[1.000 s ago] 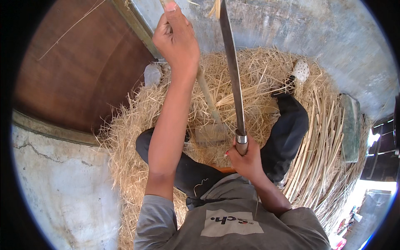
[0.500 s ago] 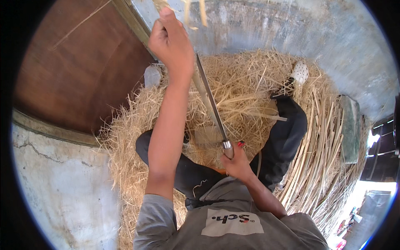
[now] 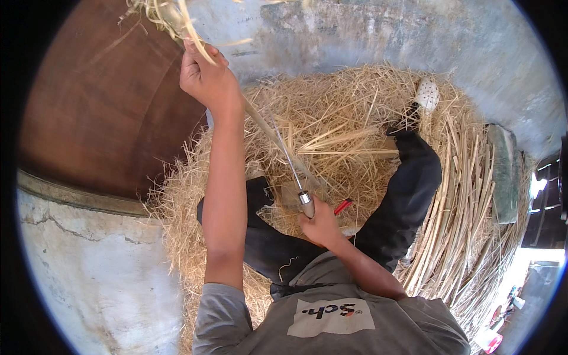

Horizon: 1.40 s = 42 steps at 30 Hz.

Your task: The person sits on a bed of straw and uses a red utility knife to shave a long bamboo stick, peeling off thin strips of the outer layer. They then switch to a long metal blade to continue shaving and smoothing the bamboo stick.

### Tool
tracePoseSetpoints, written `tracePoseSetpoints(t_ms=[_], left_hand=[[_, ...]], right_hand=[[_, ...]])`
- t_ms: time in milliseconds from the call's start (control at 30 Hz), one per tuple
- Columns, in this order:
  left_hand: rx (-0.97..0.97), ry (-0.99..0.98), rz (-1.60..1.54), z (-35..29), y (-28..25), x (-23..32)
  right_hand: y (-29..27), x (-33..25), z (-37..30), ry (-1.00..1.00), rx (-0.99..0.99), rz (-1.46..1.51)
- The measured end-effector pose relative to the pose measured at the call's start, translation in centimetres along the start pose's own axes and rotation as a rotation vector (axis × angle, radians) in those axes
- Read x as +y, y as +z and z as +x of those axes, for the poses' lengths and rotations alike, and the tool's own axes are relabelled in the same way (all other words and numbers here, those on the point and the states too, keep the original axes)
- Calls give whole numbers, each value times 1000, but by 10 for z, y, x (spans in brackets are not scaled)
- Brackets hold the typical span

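My left hand [image 3: 208, 81], raised at the upper left, is closed around a long pale stick [image 3: 260, 122], which looks like bamboo or cane. Curly shavings [image 3: 158, 13] cluster at the stick's upper end, above that hand. The stick slants down toward my lap, its lower end beside my right hand [image 3: 321, 225]. That hand is wrapped round the wooden handle of a long, thin-bladed knife [image 3: 306, 204] with a shiny metal collar. The blade points up and left, close along the stick; whether they touch, I cannot tell. A red and black object [image 3: 343, 205] shows beside my right hand, its kind unclear.
Loose straw-like shavings [image 3: 337, 94] cover the ground around my legs. Long split strips [image 3: 449, 207] lie in a bundle at the right, beside a greenish slab [image 3: 502, 171]. A brown wooden panel [image 3: 106, 106] stands at the left, and a grey wall [image 3: 378, 35] rises ahead.
My left hand has moved left and slightly down, bringing the stick and its shavings with it. My right hand has shifted left with the knife, and more of the red and black object shows.
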State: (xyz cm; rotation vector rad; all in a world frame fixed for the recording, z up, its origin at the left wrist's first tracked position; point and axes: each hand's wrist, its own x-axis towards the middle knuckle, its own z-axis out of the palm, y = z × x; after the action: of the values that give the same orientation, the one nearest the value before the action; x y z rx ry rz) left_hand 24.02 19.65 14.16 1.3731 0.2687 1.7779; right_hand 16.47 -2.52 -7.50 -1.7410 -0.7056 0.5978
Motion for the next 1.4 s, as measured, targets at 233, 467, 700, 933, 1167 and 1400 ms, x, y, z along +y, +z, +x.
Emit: tracePoseSetpoints(t_ms=[233, 467, 700, 933, 1167, 1400], left_hand=[[-32, -19, 22, -7, 2, 8], [-23, -16, 9, -2, -6, -1], [18, -3, 109, -2, 2, 1], [64, -45, 142, 9, -8, -4], [-10, 62, 16, 3, 11, -4], [-72, 14, 129, -26, 2, -32]], right_hand=[[15, 83, 4, -76, 49, -22], [7, 53, -1, 222, -162, -197], [14, 40, 19, -15, 4, 6], [6, 99, 10, 494, -194, -20], [6, 87, 12, 548, -192, 94], [16, 122, 60, 991, -483, 1250]])
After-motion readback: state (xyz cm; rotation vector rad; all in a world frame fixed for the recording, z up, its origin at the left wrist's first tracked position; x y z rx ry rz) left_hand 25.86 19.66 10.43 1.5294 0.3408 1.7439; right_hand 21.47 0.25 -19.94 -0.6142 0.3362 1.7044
